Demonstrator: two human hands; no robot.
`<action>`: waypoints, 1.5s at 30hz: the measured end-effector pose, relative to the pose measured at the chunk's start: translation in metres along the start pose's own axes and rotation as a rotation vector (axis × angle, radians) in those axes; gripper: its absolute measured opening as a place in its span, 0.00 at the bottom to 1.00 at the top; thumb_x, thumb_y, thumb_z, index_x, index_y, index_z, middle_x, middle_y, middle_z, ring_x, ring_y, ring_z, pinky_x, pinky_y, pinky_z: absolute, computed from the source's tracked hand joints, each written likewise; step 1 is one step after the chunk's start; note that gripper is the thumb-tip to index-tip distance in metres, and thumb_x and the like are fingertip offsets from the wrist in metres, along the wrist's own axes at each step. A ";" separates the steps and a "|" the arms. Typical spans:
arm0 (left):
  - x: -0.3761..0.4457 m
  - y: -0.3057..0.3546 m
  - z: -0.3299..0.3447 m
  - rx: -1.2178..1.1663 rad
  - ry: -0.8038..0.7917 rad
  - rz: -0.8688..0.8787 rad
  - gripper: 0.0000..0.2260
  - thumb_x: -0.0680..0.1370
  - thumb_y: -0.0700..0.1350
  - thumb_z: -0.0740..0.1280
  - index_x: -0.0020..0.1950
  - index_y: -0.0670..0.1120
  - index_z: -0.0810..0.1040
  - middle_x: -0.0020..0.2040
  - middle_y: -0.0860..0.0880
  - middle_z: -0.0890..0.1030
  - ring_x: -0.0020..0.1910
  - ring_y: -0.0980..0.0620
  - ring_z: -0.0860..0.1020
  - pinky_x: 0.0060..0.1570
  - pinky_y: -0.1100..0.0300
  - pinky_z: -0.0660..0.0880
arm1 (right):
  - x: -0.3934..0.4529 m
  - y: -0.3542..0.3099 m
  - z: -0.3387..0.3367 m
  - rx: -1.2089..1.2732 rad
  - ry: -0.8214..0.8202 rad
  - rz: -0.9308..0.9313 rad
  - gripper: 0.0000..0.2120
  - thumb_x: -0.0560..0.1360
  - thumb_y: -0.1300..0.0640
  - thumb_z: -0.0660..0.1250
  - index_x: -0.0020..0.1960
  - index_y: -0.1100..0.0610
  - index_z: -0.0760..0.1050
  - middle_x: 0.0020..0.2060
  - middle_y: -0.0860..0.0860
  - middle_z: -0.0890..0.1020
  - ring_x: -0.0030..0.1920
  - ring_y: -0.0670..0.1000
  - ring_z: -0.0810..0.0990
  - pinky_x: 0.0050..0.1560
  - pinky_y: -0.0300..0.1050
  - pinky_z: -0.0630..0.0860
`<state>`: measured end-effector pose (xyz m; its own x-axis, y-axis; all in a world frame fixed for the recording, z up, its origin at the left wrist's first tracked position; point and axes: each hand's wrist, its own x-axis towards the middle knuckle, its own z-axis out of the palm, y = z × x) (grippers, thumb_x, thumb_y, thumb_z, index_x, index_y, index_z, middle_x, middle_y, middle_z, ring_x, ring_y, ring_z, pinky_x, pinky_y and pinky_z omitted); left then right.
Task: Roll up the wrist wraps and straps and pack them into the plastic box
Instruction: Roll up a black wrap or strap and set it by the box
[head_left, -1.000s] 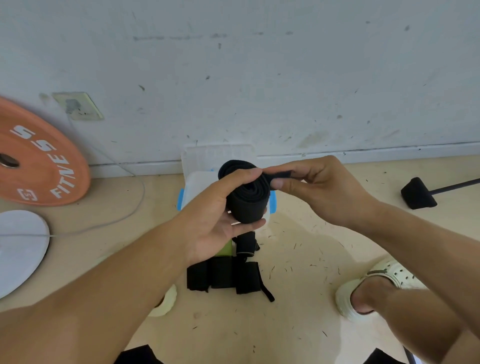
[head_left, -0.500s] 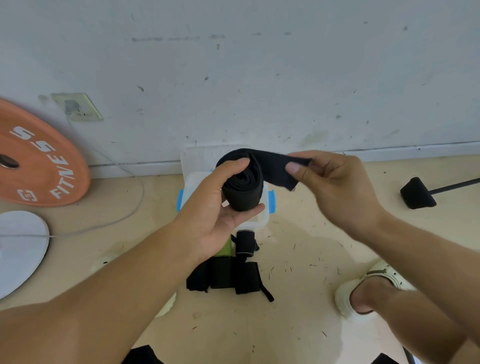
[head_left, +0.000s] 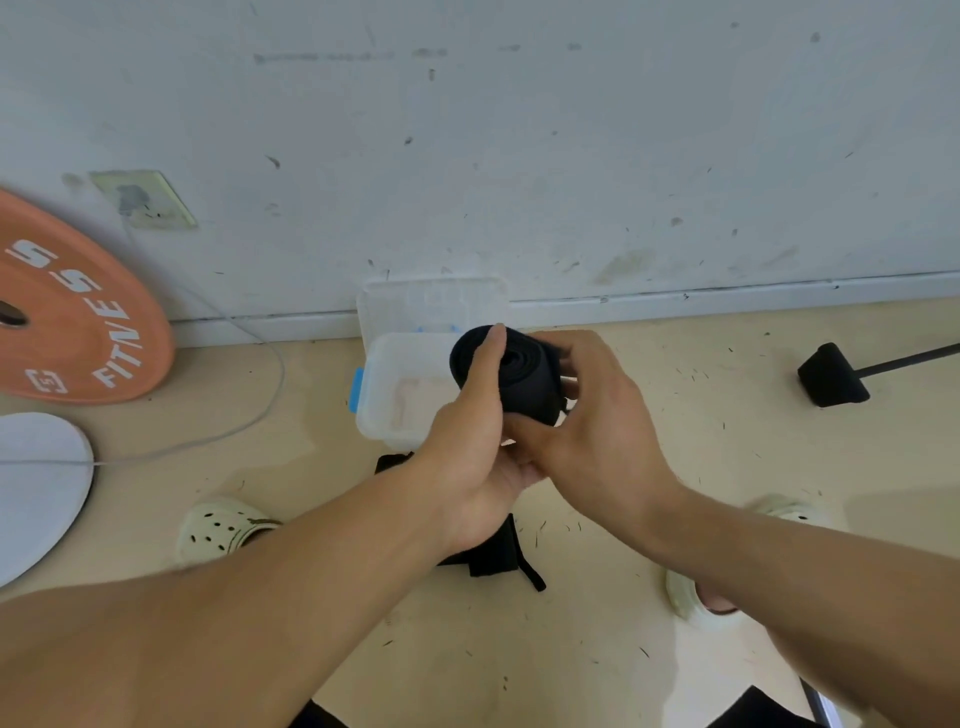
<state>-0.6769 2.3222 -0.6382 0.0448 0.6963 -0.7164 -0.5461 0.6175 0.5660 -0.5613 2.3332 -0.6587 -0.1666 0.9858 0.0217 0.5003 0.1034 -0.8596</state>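
Black rolled wrap (head_left: 524, 382) gripped by both hands' fingers (head_left: 491, 358) above clear plastic box (head_left: 395, 384).

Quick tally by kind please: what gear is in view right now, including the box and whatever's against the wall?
Rolled wrap, held by left hand and right hand: 1
Wrap pile on floor, partly hidden, pieces uncountable: 1
Plastic box: 1
Box lid: 1
Orange plate: 1
White disc: 1
Clogs: 2
Black-headed tool: 1
Total: 9
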 end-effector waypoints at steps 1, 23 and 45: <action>0.000 0.000 -0.001 0.088 0.001 0.004 0.28 0.77 0.69 0.65 0.65 0.49 0.81 0.58 0.48 0.86 0.60 0.49 0.84 0.60 0.48 0.80 | 0.002 -0.001 -0.001 0.000 -0.012 0.008 0.27 0.69 0.53 0.81 0.61 0.38 0.71 0.56 0.38 0.80 0.55 0.38 0.80 0.54 0.37 0.80; 0.018 0.011 -0.033 0.547 0.135 0.241 0.25 0.73 0.57 0.77 0.65 0.47 0.77 0.55 0.48 0.86 0.50 0.50 0.87 0.44 0.57 0.83 | 0.028 0.015 -0.022 -0.011 -0.440 -0.014 0.50 0.62 0.58 0.86 0.76 0.34 0.64 0.68 0.38 0.69 0.64 0.44 0.77 0.55 0.45 0.83; 0.159 -0.118 -0.178 1.774 0.025 -0.008 0.34 0.80 0.50 0.69 0.83 0.51 0.58 0.81 0.44 0.60 0.78 0.42 0.62 0.72 0.45 0.68 | 0.007 0.275 0.094 -0.276 -0.548 0.455 0.43 0.68 0.64 0.80 0.77 0.49 0.64 0.72 0.53 0.61 0.65 0.57 0.74 0.57 0.41 0.76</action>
<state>-0.7542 2.2956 -0.8915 0.0214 0.6967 -0.7171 0.9304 0.2486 0.2694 -0.5045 2.3560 -0.9433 -0.2546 0.7402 -0.6223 0.8029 -0.1969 -0.5626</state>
